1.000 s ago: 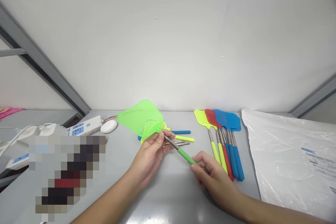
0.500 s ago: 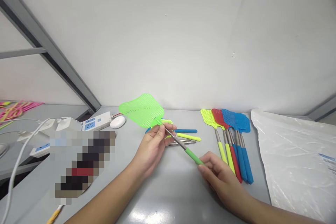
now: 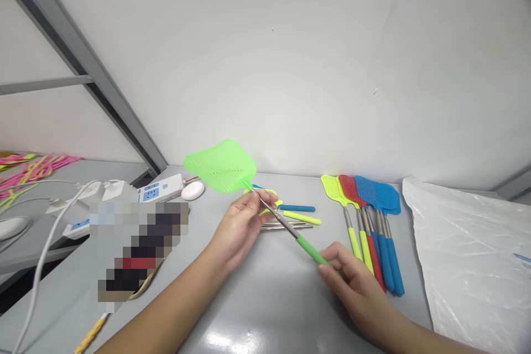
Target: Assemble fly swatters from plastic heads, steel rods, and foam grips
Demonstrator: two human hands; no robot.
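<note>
A bright green fly swatter (image 3: 224, 167) with a perforated head, metal rod and green grip is held slantwise above the table. My left hand (image 3: 240, 227) pinches its metal rod a little below the head. The fingers of my right hand (image 3: 352, 282) are closed on the lower end of the green grip. Behind my left hand lie a blue handle (image 3: 297, 208), a yellow handle (image 3: 302, 218) and several thin metal rods (image 3: 286, 227), partly hidden. Right of these, a row of fly swatters (image 3: 375, 194) in yellow, red and blue rests on the table, heads toward the wall.
A crinkled white plastic sheet (image 3: 464, 254) covers the table's right side. On the left are a white power strip (image 3: 160, 189) with plugs and cables, a round white device (image 3: 193, 191) and a blurred-out object (image 3: 143, 251). Pink and yellow strips (image 3: 37, 177) lie far left.
The green swatter's head has risen slightly and its rod shows a longer stretch beyond my left hand. The view has shifted a little, so the table things appear farther right.
</note>
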